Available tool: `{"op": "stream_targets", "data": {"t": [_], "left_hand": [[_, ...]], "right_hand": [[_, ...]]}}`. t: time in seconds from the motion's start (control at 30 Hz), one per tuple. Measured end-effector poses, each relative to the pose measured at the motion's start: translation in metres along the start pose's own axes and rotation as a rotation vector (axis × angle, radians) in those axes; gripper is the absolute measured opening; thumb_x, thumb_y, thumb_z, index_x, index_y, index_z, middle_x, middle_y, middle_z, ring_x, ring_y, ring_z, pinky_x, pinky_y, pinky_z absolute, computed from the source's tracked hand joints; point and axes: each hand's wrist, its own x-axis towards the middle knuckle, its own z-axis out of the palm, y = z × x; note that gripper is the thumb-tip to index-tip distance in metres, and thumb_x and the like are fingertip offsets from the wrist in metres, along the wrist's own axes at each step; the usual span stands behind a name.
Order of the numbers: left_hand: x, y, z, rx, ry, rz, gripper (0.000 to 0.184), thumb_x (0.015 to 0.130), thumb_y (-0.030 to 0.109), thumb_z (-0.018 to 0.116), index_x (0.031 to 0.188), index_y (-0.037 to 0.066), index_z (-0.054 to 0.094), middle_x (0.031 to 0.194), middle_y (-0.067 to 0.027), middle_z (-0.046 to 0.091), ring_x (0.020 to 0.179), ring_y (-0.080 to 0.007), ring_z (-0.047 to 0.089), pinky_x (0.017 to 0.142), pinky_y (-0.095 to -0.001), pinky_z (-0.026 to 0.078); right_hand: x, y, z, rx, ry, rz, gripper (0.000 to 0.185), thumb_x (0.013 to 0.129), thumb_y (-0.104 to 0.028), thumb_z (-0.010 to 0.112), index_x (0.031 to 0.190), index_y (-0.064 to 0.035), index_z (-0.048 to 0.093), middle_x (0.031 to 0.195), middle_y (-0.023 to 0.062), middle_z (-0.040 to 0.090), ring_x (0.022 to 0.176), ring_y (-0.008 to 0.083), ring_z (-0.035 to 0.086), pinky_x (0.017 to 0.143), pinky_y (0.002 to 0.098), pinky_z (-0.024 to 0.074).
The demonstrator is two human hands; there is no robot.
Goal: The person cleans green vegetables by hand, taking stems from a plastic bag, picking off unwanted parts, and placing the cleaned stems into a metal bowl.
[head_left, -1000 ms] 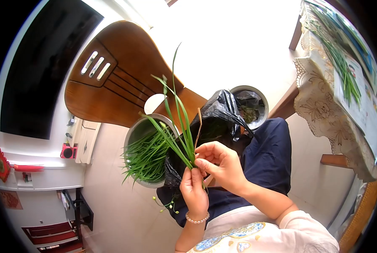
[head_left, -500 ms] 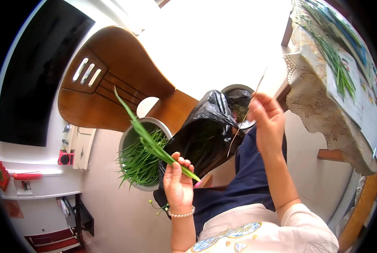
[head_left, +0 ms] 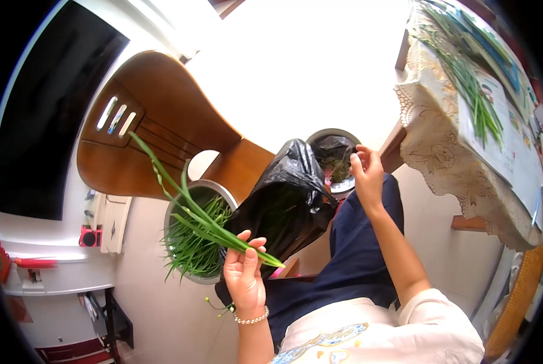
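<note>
My left hand point(head_left: 244, 273), wearing a pearl bracelet, is closed on a few long green chives point(head_left: 204, 218). Their pale ends point right, and the leaf tips reach up past the wooden chair. Beyond this hand, cut chives point(head_left: 195, 239) fill a metal pot point(head_left: 224, 189). My right hand point(head_left: 368, 173) hovers at the right rim of a small bin point(head_left: 334, 132) lined with black plastic. Its thumb and fingers are slightly apart, and no strand shows between them. Between the two hands a black plastic bag point(head_left: 295, 182) gapes open, with dim green stuff inside.
A wooden chair point(head_left: 156, 121) stands behind the pot. On the right, a table with a lace cloth point(head_left: 432, 121) bears papers and more chives point(head_left: 471, 97). A dark screen point(head_left: 47, 115) and white cabinet point(head_left: 71, 267) are at left.
My right hand has lowered toward the bin, and the thin dry strand it held is no longer visible. The chives in my left hand have spread apart a little.
</note>
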Motion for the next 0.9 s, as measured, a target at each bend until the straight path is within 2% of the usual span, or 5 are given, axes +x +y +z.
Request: {"op": "stream_targets", "data": {"t": [0.1,0.2,0.4,0.53,0.9], "left_hand": [[0.003,0.000,0.004,0.021,-0.022,-0.016,0.031,0.085,0.007,0.056,0.114,0.002,0.050,0.100,-0.0126,0.061,0.084,-0.0122,0.057,0.077,-0.0238,0.047],[0.005,-0.002,0.007,0.020,-0.027,-0.034,0.032,0.084,0.006,0.057,0.116,0.002,0.050,0.103,-0.0105,0.060,0.086,-0.0111,0.056,0.078,-0.0232,0.046],[0.005,-0.004,0.000,0.090,-0.012,0.009,0.036,0.085,0.008,0.056,0.119,0.002,0.048,0.094,-0.0014,0.055,0.082,-0.0080,0.053,0.075,-0.0231,0.044],[0.004,-0.001,-0.005,0.107,0.022,0.035,0.038,0.084,0.006,0.058,0.120,-0.001,0.047,0.087,0.0016,0.052,0.077,-0.0059,0.050,0.071,-0.0202,0.042],[0.008,-0.010,-0.016,0.197,0.180,0.083,0.029,0.076,0.004,0.067,0.102,-0.001,0.055,0.088,-0.0053,0.062,0.078,-0.0106,0.060,0.069,-0.0241,0.050]], "right_hand": [[-0.057,-0.064,-0.006,0.252,-0.146,-0.075,0.014,0.083,-0.006,0.055,0.097,-0.0025,0.055,0.074,0.0041,0.058,0.063,0.0086,0.053,0.056,0.0229,0.0432],[-0.082,-0.098,-0.005,0.165,-0.466,-0.343,0.012,0.076,-0.003,0.063,0.088,-0.0020,0.060,0.069,0.0070,0.054,0.058,0.0136,0.053,0.052,0.0238,0.0426],[-0.114,-0.094,0.024,0.393,-1.110,0.276,0.020,0.083,-0.014,0.061,0.095,0.0023,0.059,0.079,0.0047,0.062,0.069,0.0064,0.054,0.060,0.0227,0.0457],[-0.121,-0.093,0.034,0.582,-1.100,0.491,0.018,0.083,-0.013,0.061,0.092,0.0026,0.059,0.078,0.0012,0.061,0.067,0.0048,0.053,0.061,0.0202,0.0454],[-0.130,-0.090,0.040,0.525,-1.015,0.502,0.013,0.082,-0.009,0.061,0.090,0.0014,0.057,0.078,0.0002,0.058,0.070,0.0043,0.054,0.064,0.0191,0.0462]]}}
